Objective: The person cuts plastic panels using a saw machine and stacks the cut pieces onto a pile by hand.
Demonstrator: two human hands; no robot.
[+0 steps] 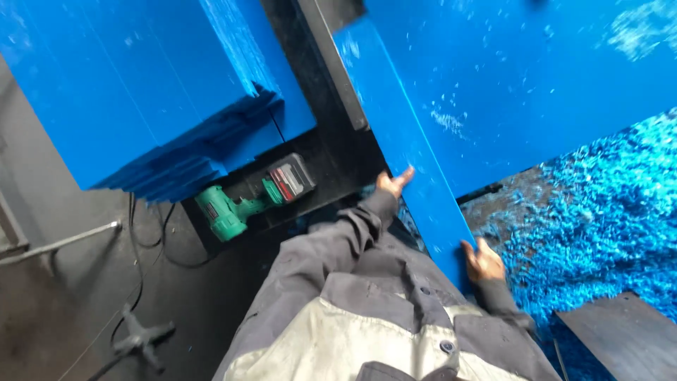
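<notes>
At far left a stack of blue boards (162, 106) rests on a dark bench, and a green cordless drill (243, 201) lies just below its edge. The left hand (393, 183) presses on the left face of a long blue strip (416, 162), fingers together and thumb apart. The strip runs diagonally from the upper middle down toward the person's chest. The right hand (483, 261) clamps its near end, fingers curled over the edge. Blue shavings (606, 212) cover the floor at right (loose and likely slippery). The strip could swing or twist if either grip slackens, and a foot on the shavings might slide.
</notes>
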